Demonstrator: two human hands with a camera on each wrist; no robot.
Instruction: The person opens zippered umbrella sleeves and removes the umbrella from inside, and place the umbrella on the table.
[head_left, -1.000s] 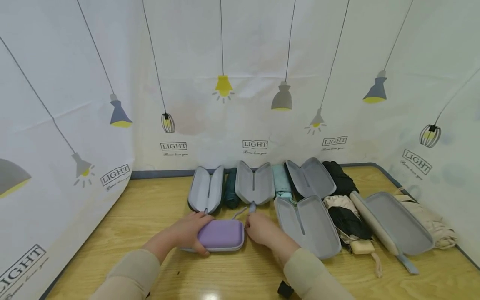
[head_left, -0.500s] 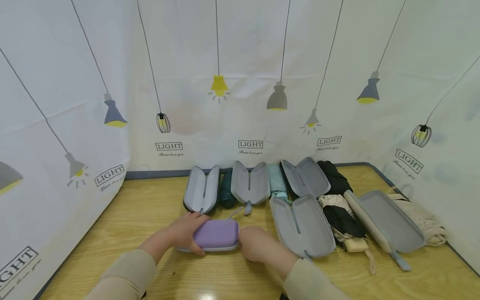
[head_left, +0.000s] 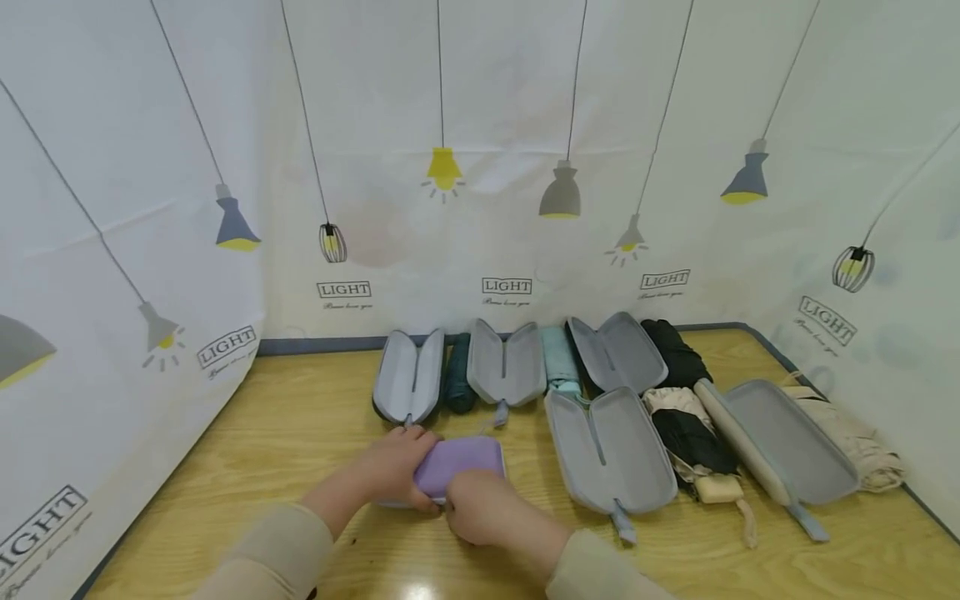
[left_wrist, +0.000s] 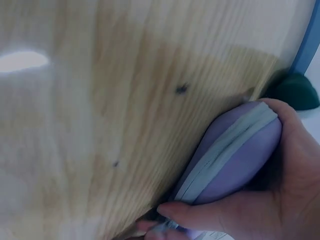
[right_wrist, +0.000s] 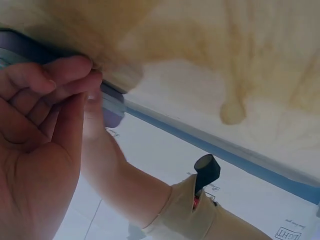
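Observation:
A purple hard-shell zip case (head_left: 461, 460), closed and rounded at its ends, lies low on the wooden table in front of the person. My left hand (head_left: 399, 468) grips its left part, fingers over the top and thumb along the near side. In the left wrist view, a pale zipper band (left_wrist: 220, 155) runs round the middle of the purple shell. My right hand (head_left: 486, 508) is at the near side, close to the left thumb, with fingers curled; its fingertips pinch the small grey zipper pull (left_wrist: 162, 227), mostly hidden there.
Behind stand grey-lined cases lying open, one at left (head_left: 408, 375) and one in the middle (head_left: 507, 362). A dark green rolled bundle (head_left: 459, 375) and a teal one (head_left: 561, 358) lie between cases. At right are another open case (head_left: 622, 450) and a beige-black bundle (head_left: 690, 433).
My right hand has moved from the case's right end round to its near side, leftward to the left thumb. The left hand keeps its grip; the case has turned slightly.

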